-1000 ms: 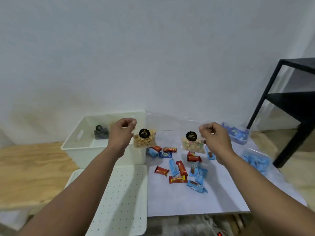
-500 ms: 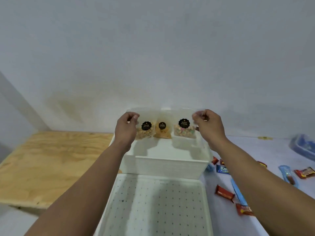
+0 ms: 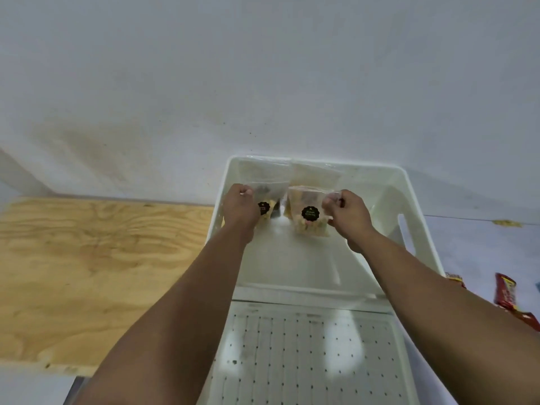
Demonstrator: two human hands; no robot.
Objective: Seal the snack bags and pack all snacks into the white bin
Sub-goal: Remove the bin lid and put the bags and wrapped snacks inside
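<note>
Both forearms reach forward from the near edge, over the white bin [image 3: 409, 200], wrists slightly bent down. The left hand [image 3: 241, 209] is curled into a fist that pinches the top edge of a clear snack bag [image 3: 267, 200] between thumb and fingers; the right hand [image 3: 346, 213] is curled the same way, pinching the upper right corner of a second clear snack bag [image 3: 308, 213]. Both bags hang inside the bin's opening, toward its far wall, side by side and close together; whether they touch each other or the bin floor cannot be told.

The left hand covers much of its bag, so only part of a round black sticker and some pale, lumpy contents show. The right bag shows its whole black scalloped sticker with gold lettering too small to read, over light, mixed-colour pieces. More clear plastic lies behind the bags against the far wall, hard to make out.

The bin is smooth, glossy plastic with rounded corners and a slot handle in its right wall. Near it lies a white perforated lid [image 3: 306, 355], dotted in a regular grid and cut off by the frame. To the left is a grainy plywood board [image 3: 96, 267]; at the right edge, red snack wrappers [image 3: 505, 290] are partly cut off on a pale tabletop [image 3: 467, 244].
</note>
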